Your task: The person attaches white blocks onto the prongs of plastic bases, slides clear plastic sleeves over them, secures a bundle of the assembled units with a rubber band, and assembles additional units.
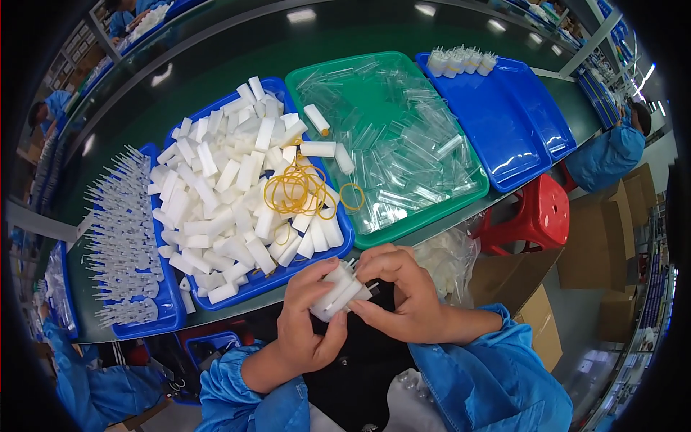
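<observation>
Both hands meet over my lap just below the table edge. My left hand (306,320) cups a small bundle of white plastic pieces (342,291) from the left and below. My right hand (399,291) closes over the same bundle from the right, fingertips pressing its top and side. Just above the hands sits a blue tray (344,245) heaped with white plastic pieces (223,191), with a tangle of yellow rubber bands (299,189) lying on the heap.
A green tray (432,216) of clear plastic tubes sits right of the heap, then stacked blue trays (504,122) with a row of white bundles (461,60). Clear needle-like parts (122,237) fill a left blue tray. A red stool (536,212), cardboard boxes and other workers surround.
</observation>
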The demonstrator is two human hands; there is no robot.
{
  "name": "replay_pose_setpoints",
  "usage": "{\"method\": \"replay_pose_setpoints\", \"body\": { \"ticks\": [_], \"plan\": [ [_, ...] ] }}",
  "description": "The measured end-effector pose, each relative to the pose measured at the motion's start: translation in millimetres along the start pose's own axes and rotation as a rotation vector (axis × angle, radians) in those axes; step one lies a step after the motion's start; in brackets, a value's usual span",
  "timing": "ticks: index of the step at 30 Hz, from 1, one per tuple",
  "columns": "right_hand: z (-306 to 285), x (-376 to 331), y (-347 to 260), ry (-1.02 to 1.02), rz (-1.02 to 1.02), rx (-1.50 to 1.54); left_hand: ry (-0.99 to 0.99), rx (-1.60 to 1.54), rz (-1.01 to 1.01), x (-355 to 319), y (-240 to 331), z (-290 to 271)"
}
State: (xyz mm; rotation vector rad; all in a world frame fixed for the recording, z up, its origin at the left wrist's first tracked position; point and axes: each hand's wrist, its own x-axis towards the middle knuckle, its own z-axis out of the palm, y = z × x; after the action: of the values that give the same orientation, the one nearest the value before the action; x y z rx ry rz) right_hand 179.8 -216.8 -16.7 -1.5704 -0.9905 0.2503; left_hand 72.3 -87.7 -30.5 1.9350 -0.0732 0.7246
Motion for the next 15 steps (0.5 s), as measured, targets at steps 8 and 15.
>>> {"method": "replay_pose_setpoints", "body": {
  "ticks": [8,15],
  "plan": [
    [-2,0,10,-0.054,0.161,0.258,-0.052,0.021,-0.064,6,-4,4],
    [-9,4,7,-0.073,0.277,0.391,-0.041,0.045,-0.088,7,-1,3]
  ]
}}
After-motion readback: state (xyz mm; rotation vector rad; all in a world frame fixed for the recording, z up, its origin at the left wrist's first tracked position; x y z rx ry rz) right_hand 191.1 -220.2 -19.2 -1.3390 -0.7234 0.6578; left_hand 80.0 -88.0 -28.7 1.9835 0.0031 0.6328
